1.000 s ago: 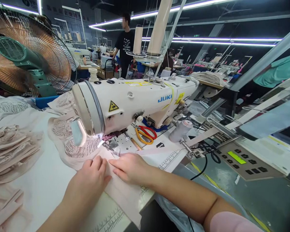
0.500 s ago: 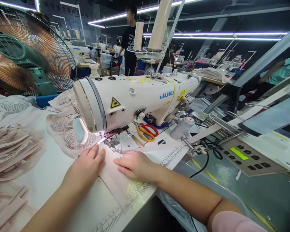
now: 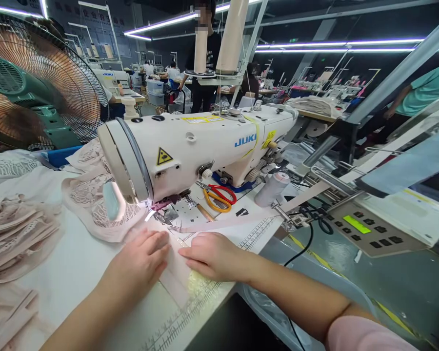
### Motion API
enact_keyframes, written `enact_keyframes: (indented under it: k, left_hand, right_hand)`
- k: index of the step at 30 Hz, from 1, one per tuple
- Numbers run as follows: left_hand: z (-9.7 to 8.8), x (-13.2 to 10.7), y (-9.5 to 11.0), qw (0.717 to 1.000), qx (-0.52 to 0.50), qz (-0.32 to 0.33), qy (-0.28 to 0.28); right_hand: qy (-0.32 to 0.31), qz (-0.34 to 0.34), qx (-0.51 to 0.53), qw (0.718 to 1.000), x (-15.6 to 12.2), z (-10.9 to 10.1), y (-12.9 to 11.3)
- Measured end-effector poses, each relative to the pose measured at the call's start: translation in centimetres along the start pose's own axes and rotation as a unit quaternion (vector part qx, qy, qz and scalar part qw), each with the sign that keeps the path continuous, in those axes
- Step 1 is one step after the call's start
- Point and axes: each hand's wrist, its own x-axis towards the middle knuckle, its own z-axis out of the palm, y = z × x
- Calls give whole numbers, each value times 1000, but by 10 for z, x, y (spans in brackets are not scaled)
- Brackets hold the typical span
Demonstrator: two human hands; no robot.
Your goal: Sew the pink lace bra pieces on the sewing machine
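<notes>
A length of pale pink fabric (image 3: 176,288) runs from below the sewing machine's head toward me. My left hand (image 3: 141,258) is closed on its left side, with bent fingers pressed together on the cloth. On the opposite edge, my right hand (image 3: 212,254) pinches the fabric between thumb and index finger; the exact contact is partly hidden. Both hands are just in front of the lit needle area of the white sewing machine (image 3: 190,156). A pink lace-patterned garment piece (image 3: 89,197) spreads left of the needle. A narrow pale band (image 3: 223,223) feeds in from the right.
Scissors with orange and red handles (image 3: 219,200) and a grey thread cone (image 3: 274,189) are beside the machine. Folded lace pieces (image 3: 16,239) lie at left. A large fan (image 3: 40,83) stands behind; a control box (image 3: 380,226) is at right. People are in the background.
Both hands have drawn back from the needle toward me and slightly right along the fabric. The camera view has shifted, so the machine appears a little farther left.
</notes>
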Motion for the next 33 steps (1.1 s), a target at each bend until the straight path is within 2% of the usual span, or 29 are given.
enact_keyframes:
  k: [4, 11, 15, 20, 23, 26, 33]
  left_hand:
    - [1, 1, 7, 999, -29, 13, -4]
    - [12, -7, 2, 998, -67, 5, 11]
    - [9, -5, 3, 998, -59, 22, 15]
    - [2, -1, 10, 998, -69, -8, -11]
    - [2, -1, 14, 999, -40, -9, -32]
    - [6, -3, 15, 1000, -4, -9, -28]
    - [8, -6, 9, 998, 26, -27, -46]
  right_hand:
    - [-1, 0, 0, 1000, -8, 1, 1]
    - [-2, 5, -12, 1000, -1, -1, 2]
    - [-2, 9, -11, 1000, 3, -1, 2]
    - [-11, 3, -25, 1000, 6, 0, 3]
    - [-11, -1, -31, 999, 7, 0, 3]
    - [-14, -10, -44, 999, 8, -1, 2]
    - [-28, -16, -57, 998, 19, -7, 1]
